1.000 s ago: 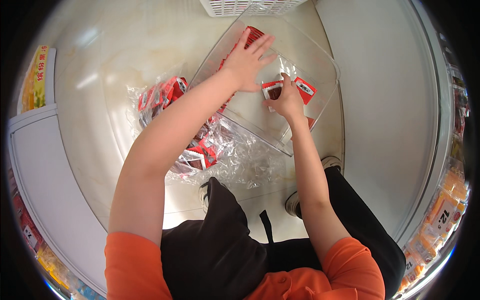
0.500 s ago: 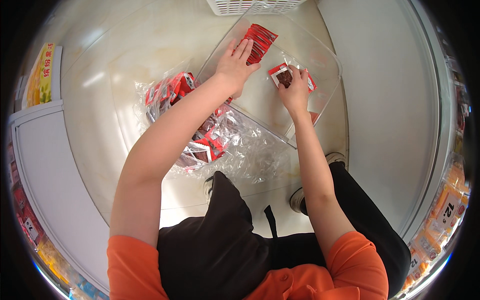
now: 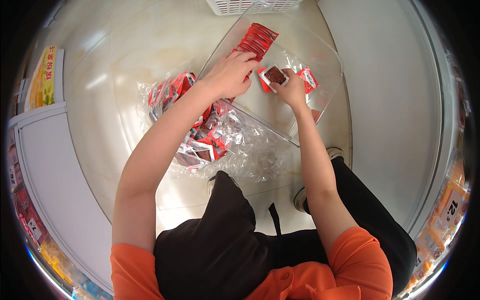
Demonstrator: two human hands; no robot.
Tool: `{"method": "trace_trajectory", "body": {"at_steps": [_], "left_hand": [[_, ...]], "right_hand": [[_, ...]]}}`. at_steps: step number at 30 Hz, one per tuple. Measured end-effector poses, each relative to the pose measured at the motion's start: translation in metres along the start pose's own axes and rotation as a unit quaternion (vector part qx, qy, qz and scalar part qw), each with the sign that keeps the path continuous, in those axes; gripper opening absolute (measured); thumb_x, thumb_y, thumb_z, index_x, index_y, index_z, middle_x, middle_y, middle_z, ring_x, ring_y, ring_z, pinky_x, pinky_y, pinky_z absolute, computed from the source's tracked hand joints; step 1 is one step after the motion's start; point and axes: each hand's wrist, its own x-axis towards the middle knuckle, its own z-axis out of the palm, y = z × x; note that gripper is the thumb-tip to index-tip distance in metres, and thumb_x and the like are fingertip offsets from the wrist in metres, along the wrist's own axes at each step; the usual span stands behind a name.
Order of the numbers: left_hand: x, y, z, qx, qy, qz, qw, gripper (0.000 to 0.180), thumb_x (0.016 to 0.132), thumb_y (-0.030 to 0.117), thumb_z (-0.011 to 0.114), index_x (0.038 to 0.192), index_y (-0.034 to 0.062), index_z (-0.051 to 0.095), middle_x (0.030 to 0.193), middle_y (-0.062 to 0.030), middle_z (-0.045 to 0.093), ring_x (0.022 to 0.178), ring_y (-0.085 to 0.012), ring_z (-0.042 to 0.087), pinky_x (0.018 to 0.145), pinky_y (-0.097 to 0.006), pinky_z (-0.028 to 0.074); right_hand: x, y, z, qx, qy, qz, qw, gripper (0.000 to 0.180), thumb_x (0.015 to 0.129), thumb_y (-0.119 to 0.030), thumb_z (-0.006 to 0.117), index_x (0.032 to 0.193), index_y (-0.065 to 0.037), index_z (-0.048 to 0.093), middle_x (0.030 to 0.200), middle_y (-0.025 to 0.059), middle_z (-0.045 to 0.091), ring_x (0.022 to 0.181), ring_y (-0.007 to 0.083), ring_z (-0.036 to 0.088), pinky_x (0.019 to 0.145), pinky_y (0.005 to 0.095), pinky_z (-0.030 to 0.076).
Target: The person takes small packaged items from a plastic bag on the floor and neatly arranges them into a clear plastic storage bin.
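Note:
A row of small red snack packets point(image 3: 260, 37) stands on edge along the left side of a clear plastic tray point(image 3: 320, 47). My left hand point(image 3: 227, 77) lies over the near end of that row, fingers stretched and slightly bent against the packets. Between thumb and fingers my right hand point(image 3: 292, 90) grips a snack packet point(image 3: 275, 75), its brown contents facing up. Beneath and beside that hand, another red packet point(image 3: 309, 79) lies flat on the tray bottom. A clear plastic bag point(image 3: 200, 140) of loose red packets sits left of the tray, partly hidden by my left forearm.
A white perforated basket point(image 3: 250, 6) stands beyond the tray. White shelf units flank the floor, the left one point(image 3: 50, 150) and the right one point(image 3: 395, 100). Packaged goods point(image 3: 440, 220) line the right rim. My shoes and knees are close to the tray's near side.
My right hand has moved slightly left, lifting and tilting a packet so its brown side shows more. My left hand has drawn back toward the row's near end, its fingers now more bent.

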Motion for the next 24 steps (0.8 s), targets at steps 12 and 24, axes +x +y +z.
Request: {"method": "trace_trajectory", "body": {"at_steps": [12,24], "left_hand": [[0.006,0.000,0.005,-0.319,-0.017,-0.076,0.944,0.055,0.077,0.012,0.072,0.126,0.0035,0.049,0.111,-0.0112,0.065,0.094,-0.0215,0.065,0.082,-0.035,0.052],[0.012,-0.001,-0.005,-0.483,-0.027,-0.252,0.838,0.058,0.077,0.008,0.071,0.126,-0.0028,0.042,0.102,-0.0136,0.066,0.086,-0.0173,0.068,0.075,-0.028,0.055]], "right_hand": [[-0.004,-0.022,-0.035,0.488,-0.215,0.139,0.835,0.022,0.083,-0.017,0.073,0.096,-0.002,0.066,0.086,0.0035,0.068,0.071,0.0086,0.062,0.061,0.0235,0.050],[-0.012,-0.038,-0.016,0.328,0.193,0.011,0.925,0.019,0.085,-0.016,0.072,0.093,0.000,0.064,0.085,0.0053,0.066,0.074,0.0115,0.061,0.060,0.0257,0.050]]}}
